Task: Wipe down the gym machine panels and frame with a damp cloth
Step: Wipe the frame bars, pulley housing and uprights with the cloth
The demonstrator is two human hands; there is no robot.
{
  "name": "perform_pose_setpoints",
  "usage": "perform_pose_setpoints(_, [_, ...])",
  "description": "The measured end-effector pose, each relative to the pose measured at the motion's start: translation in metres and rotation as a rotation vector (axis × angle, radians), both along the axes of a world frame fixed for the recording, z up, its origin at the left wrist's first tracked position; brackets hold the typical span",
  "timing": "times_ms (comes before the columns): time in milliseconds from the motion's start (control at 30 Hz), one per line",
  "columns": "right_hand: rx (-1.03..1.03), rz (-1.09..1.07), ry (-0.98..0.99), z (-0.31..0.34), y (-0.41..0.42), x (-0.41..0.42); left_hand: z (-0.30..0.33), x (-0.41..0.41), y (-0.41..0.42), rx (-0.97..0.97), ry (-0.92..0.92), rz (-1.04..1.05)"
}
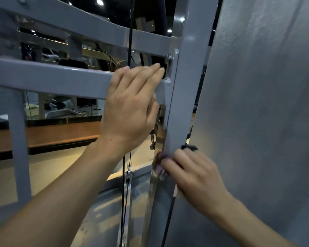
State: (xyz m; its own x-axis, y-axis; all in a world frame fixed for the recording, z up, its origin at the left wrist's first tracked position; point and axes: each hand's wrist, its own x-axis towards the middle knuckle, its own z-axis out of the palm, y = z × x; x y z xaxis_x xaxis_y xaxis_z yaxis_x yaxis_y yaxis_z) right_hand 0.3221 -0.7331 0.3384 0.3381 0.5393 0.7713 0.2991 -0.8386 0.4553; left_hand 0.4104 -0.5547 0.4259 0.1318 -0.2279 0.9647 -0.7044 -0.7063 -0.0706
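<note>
The grey steel frame of the gym machine fills the view. A horizontal bar point(52, 80) meets a vertical post point(187, 68) at a bolted bracket. My left hand point(130, 107) lies over the end of the horizontal bar, fingers straight and pointing toward the bracket. Lower on the post, my right hand point(193, 172) grips a small purplish cloth point(159, 163) and presses it against the post's edge. Most of the cloth is hidden under my fingers. A large grey panel point(266, 104) covers the right side.
A black cable point(129, 32) runs down behind the bars, past a pulley point(128, 172) near the bottom. A second grey bar point(78, 22) slopes across the top. A bolt and spring point(152, 138) sit beside the post. Behind the frame lie a wooden platform point(61, 134) and other equipment.
</note>
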Motion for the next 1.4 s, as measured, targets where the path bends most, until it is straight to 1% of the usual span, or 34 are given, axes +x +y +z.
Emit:
perform_pose_setpoints(100, [0.161,-0.031,-0.129,0.051,-0.005,0.002,-0.001,-0.002,0.0,0.011,0.016,0.011])
perform_pose_setpoints(167, [0.179,-0.037,-0.13,0.054,-0.004,0.004,-0.002,-0.003,0.0,0.024,0.027,0.025])
perform_pose_setpoints(333, [-0.033,0.016,0.015,-0.021,0.003,0.002,-0.006,-0.005,0.003,0.075,0.047,0.059])
perform_pose_setpoints(467, [-0.058,0.005,0.095,-0.045,-0.009,-0.006,-0.028,-0.012,0.007,0.146,0.076,0.054])
perform_pose_setpoints(567, [-0.014,-0.074,0.178,-0.056,-0.015,-0.013,-0.065,-0.021,0.012,0.179,0.146,-0.035])
perform_pose_setpoints(667, [0.17,-0.092,0.283,-0.063,-0.013,-0.015,-0.103,-0.031,0.011,0.101,0.32,-0.172])
perform_pose_setpoints(733, [0.328,-0.091,0.302,-0.067,-0.005,-0.015,-0.129,-0.038,0.007,0.012,0.479,-0.267])
perform_pose_setpoints(833, [0.534,-0.071,0.265,-0.063,0.007,-0.023,-0.163,-0.048,0.004,-0.129,0.714,-0.372])
perform_pose_setpoints(900, [0.617,0.0,0.165,-0.05,0.012,-0.031,-0.183,-0.05,0.002,-0.201,0.808,-0.411])
perform_pose_setpoints(967, [0.642,0.068,0.063,-0.037,0.011,-0.031,-0.198,-0.051,-0.001,-0.255,0.87,-0.437])
perform_pose_setpoints(1033, [0.618,0.054,0.042,-0.038,0.009,-0.02,-0.211,-0.052,-0.006,-0.301,0.924,-0.461])
perform_pose_setpoints(1133, [0.557,-0.027,0.07,-0.079,0.01,-0.006,-0.226,-0.056,-0.01,-0.386,0.997,-0.518])
perform_pose_setpoints(1200, [0.571,0.003,0.13,-0.108,0.008,-0.006,-0.237,-0.059,-0.011,-0.432,1.023,-0.544])
perform_pose_setpoints(1267, [0.56,0.015,0.177,-0.12,0.006,-0.009,-0.248,-0.061,-0.013,-0.494,1.066,-0.552])
perform_pose_setpoints(1333, [0.584,0.035,0.173,-0.11,0.007,-0.011,-0.259,-0.066,-0.014,-0.554,1.094,-0.542])
perform_pose_setpoints(1400, [0.658,0.085,0.137,-0.087,0.01,-0.012,-0.266,-0.071,-0.019,-0.604,1.117,-0.532])
